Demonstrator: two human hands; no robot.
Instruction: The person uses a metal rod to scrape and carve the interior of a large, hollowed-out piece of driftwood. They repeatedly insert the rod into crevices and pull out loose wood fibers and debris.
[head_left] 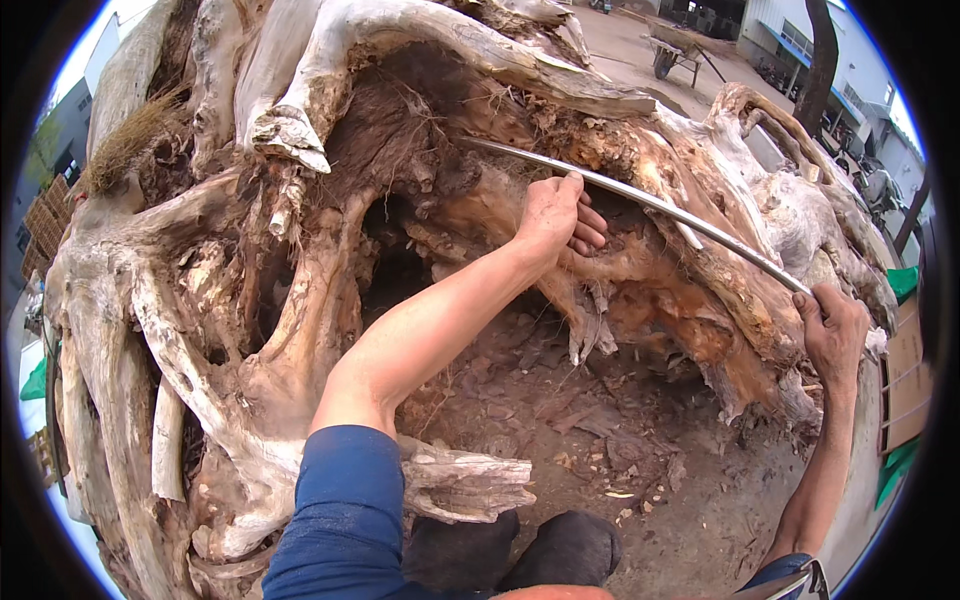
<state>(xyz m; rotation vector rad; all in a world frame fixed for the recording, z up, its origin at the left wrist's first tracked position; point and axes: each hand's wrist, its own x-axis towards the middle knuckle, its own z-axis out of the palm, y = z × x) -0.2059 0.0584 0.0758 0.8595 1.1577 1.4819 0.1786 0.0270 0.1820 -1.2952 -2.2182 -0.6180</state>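
Observation:
A long, straight metal bar (690,220) slants across a huge gnarled tree root (300,290). Its far tip rests at the dark, dirt-filled hollow in the upper middle of the root. My right hand (835,325) is closed around the bar's near end, on the right. Partway along the bar, my left hand (562,215) has its thumb side against it in what looks like a loose pinch. The other fingers of that hand curl below the bar. Part of the left-hand grip is hidden behind the hand itself.
Thick root branches arch above and at left, and a broken stub (470,485) juts out near my legs. Bark chips and soil litter the ground (600,470). Farther off are a wheelbarrow (665,60), a tree trunk (820,70) and buildings.

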